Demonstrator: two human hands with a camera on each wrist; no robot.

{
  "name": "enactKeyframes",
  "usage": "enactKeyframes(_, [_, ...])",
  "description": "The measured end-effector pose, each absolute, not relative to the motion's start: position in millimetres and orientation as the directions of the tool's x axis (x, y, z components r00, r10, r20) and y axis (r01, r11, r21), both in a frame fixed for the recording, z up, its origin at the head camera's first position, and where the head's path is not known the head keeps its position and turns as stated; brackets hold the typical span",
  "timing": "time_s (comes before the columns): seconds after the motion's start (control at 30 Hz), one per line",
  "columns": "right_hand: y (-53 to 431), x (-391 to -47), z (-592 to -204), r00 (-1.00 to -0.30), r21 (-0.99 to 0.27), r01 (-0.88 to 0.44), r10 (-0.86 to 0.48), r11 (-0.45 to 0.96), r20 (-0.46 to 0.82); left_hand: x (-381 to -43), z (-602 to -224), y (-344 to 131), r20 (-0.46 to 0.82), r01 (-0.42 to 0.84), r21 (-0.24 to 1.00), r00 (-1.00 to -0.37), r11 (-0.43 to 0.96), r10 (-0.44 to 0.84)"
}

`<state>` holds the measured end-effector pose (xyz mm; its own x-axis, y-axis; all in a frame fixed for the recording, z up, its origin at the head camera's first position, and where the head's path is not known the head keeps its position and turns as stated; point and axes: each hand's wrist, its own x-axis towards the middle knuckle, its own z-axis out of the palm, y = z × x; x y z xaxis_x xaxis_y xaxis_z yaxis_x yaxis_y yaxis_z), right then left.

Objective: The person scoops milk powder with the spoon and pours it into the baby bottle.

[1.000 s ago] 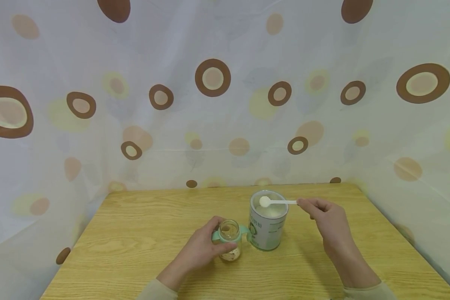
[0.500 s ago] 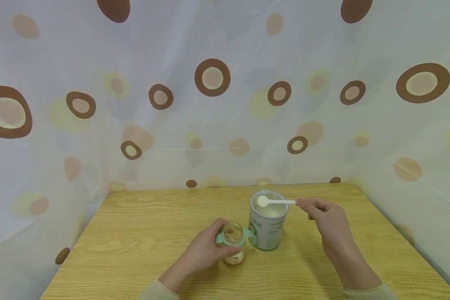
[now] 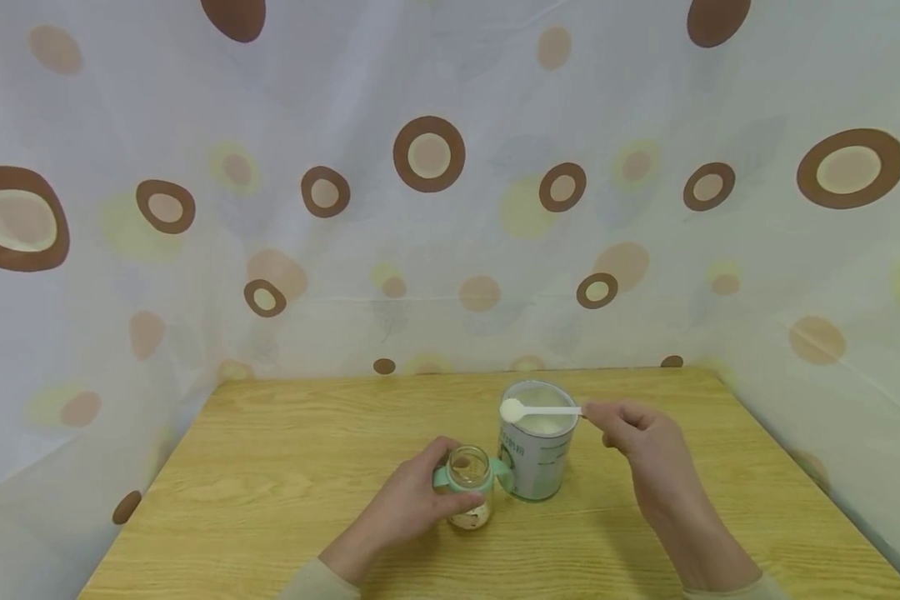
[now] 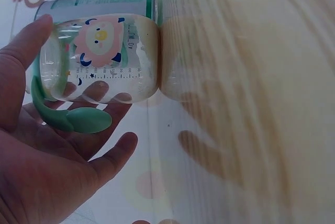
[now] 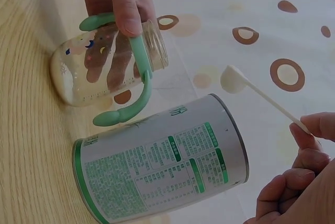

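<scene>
My left hand [image 3: 420,500] grips a clear baby bottle [image 4: 120,51] with a mint-green two-handled collar, a printed animal and a measuring scale. The bottle stands upright and uncapped on the table, its thumb side toward me, with some pale powder at the bottom. Between thumb and fingers my right hand [image 3: 648,442] pinches the handle end of a white measuring scoop [image 5: 256,93]. The scoop's bowl is heaped with pale powder and hangs over the left rim of an open milk powder can [image 5: 162,166]. The can stands just right of the bottle, with pale powder visible inside.
A wood-grain table [image 3: 292,450] lies under everything. Behind it and along both sides hangs a pale curtain [image 3: 450,225] printed with brown, pink and yellow ovals.
The scoop has moved left with my right hand, from over the can's middle to its left rim. My left hand has shifted the bottle slightly right, closer to the can.
</scene>
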<state>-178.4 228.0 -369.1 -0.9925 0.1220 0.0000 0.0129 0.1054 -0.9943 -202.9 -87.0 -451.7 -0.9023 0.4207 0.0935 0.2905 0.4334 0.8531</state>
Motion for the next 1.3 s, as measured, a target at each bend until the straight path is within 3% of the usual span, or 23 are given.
enactKeyframes(0.77, [198.9,-168.2,-375.3,-0.996,-0.99,0.063,0.075,0.129,-0.054,-199.4,-448.0,-86.1,0.095,0.282,0.87,-0.9,0.403,0.425])
enactKeyframes(1.3, [185.4,-163.8,-381.1,-0.996,-0.96,0.043,0.091,0.278,-0.018,-200.7,-448.8,-86.7,0.103,0.299,0.859,-0.896,0.414,0.433])
